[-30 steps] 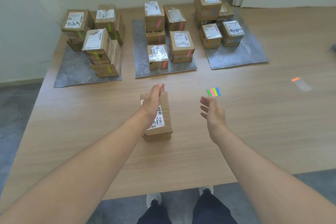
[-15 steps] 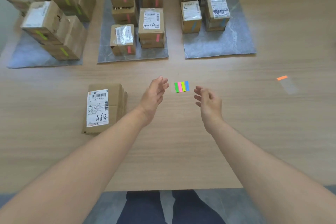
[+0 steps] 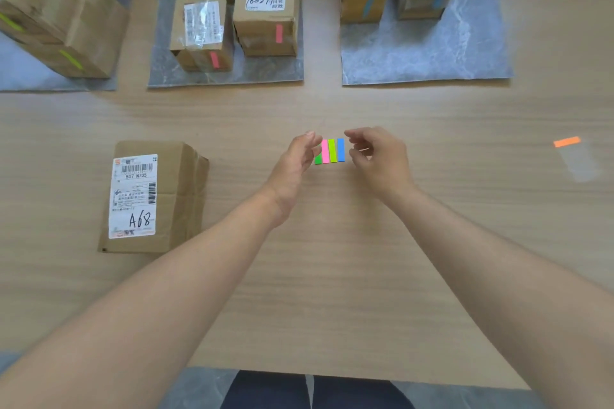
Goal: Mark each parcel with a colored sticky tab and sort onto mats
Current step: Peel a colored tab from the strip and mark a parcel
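Sticky tab pad [image 3: 333, 151]: flanked by left hand [image 3: 294, 164] and right hand [image 3: 378, 159], fingers relaxed, nothing held; parcel [image 3: 156, 196] is laid alongside, apparently for marking.

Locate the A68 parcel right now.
Head view, left side: the A68 parcel lies label-up directly on the wooden table, nearer the person than the middle mat's left corner, and left of the left hand.

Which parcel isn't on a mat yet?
The parcel marked A68, flat on the bare table, left of the left hand. All others in view sit on grey mats.
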`<action>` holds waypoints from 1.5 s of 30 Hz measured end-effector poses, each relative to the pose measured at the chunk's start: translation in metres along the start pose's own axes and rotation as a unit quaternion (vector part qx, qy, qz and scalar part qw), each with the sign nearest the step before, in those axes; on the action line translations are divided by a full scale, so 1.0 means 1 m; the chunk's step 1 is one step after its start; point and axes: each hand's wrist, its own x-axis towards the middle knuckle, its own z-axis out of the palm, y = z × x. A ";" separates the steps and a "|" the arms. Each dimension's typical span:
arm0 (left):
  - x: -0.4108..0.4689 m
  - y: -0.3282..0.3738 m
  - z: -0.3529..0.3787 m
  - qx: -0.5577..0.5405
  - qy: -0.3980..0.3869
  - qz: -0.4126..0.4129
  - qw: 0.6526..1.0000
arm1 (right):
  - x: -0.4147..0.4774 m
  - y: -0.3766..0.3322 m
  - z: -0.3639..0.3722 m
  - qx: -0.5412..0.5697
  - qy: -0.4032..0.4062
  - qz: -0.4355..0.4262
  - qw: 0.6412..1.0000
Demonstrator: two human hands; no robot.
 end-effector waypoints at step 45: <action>0.030 -0.035 -0.002 0.707 -0.039 0.168 0.686 | 0.047 -0.010 0.018 -0.032 0.007 0.079 0.996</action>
